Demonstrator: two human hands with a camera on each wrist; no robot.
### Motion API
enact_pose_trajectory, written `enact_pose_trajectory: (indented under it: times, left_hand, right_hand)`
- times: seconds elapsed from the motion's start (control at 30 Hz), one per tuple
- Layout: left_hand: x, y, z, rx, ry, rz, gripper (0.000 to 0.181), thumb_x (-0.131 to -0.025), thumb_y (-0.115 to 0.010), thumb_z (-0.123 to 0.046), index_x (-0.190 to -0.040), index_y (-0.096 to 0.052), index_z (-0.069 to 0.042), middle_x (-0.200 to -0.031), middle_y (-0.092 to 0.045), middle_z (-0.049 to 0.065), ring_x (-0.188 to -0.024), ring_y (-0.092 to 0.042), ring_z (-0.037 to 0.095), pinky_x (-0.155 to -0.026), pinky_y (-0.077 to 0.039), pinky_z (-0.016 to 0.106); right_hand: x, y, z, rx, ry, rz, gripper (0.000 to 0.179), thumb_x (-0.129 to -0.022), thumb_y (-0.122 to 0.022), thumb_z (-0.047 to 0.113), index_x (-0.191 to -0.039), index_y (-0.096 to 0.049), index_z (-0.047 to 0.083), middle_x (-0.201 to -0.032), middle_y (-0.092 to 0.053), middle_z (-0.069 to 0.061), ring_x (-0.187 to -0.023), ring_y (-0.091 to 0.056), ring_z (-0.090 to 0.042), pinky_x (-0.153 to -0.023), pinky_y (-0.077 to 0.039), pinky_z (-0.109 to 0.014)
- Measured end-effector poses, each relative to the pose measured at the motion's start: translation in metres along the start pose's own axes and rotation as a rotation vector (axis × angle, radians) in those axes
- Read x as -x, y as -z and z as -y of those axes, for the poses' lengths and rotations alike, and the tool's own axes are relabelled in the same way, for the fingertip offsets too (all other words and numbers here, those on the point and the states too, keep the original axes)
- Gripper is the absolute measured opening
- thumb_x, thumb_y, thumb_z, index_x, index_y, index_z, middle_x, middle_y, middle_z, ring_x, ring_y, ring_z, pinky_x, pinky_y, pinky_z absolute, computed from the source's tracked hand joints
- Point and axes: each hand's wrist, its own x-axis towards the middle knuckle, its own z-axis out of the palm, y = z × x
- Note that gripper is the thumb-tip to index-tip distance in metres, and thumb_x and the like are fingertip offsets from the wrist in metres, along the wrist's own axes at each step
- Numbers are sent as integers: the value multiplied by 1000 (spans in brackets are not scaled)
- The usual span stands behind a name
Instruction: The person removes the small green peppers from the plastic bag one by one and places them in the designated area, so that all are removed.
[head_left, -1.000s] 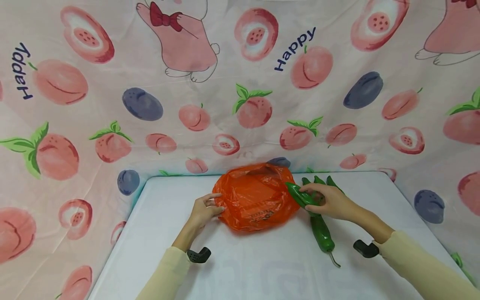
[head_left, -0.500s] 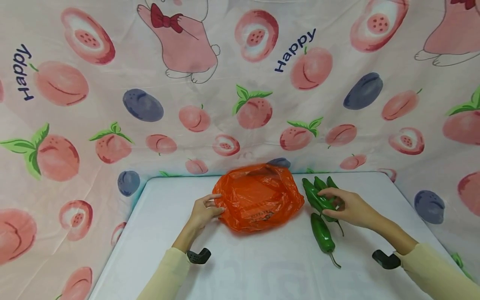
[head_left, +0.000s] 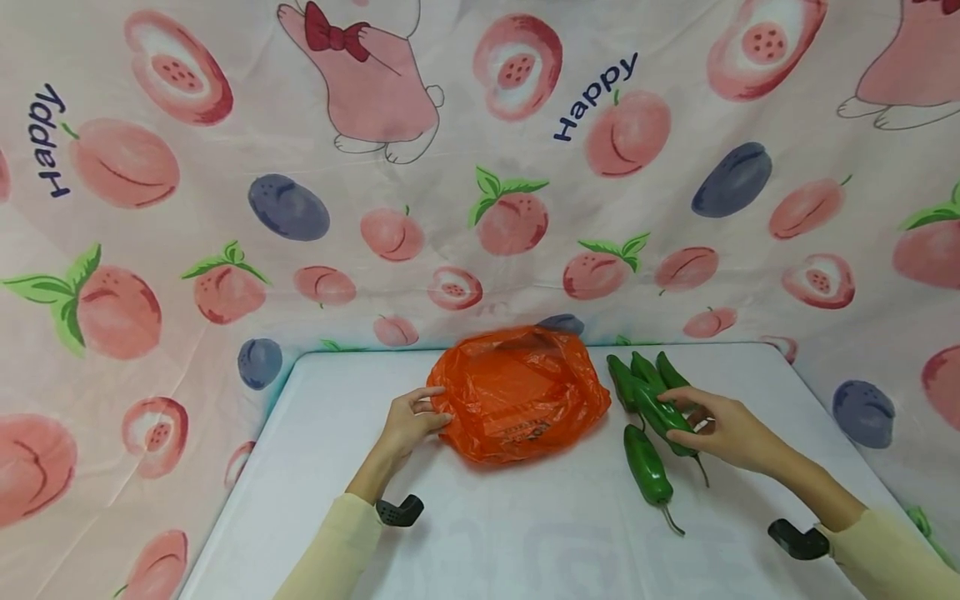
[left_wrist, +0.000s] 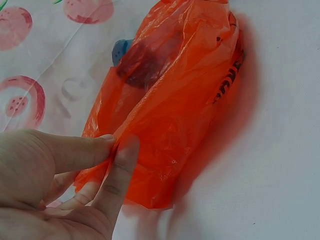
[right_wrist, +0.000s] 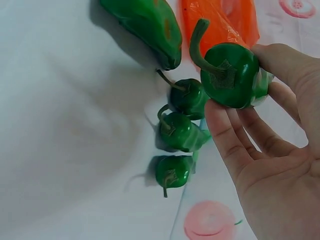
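Note:
My left hand [head_left: 408, 429] pinches the left edge of an orange plastic bag [head_left: 517, 400], thumb and forefinger on the thin film in the left wrist view. The bag's mouth stands open. My right hand [head_left: 723, 429] holds a green chili pepper [head_left: 662, 417] between thumb and fingers, right of the bag. In the right wrist view the held pepper [right_wrist: 232, 75] shows its stem end toward the camera, raised over the table. Another green pepper [head_left: 647, 467] lies nearer, stem toward me. Behind the held one lie three more, among them the left pepper [head_left: 621, 379], partly hidden.
A white table [head_left: 480, 533] carries everything. Behind it hangs a fruit-printed cloth [head_left: 450, 208] that meets the table's back edge and continues at both sides. Black wrist cameras sit at the left sleeve [head_left: 399, 510] and the right sleeve [head_left: 798, 540].
My right hand has drawn the held pepper away from the bag's right side, rightward and slightly nearer, across the lying peppers. The left hand keeps its place on the bag.

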Motion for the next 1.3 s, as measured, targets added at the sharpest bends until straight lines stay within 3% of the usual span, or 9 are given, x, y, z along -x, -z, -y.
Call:
enact_pose_trajectory:
  times: [0.57,1.3]
  left_hand:
    - [2,-1,-1,-25,7,-8,49,-87,-76,8,-134,-64,1,-91,-59,13,-74,-71,18,-80,-63,45]
    - [1,-2,-1,-13,11,-12,49,-87,-75,9,-134,-63,1,-90,-60,13,-73,-71,18,-80,-63,45]
  right_hand:
    - [17,-5,-7,-21,-73,-19,53,-87,-84,22,-133,-62,7,-108,-68,-4,-85,-67,-7,-69,-59,-25]
    - [39,-21,-24,-82,-210,-39,57,-89,-82,24,-138,-58,6,-117,-67,-14,-88,-67,-10,-71,-57,-26]
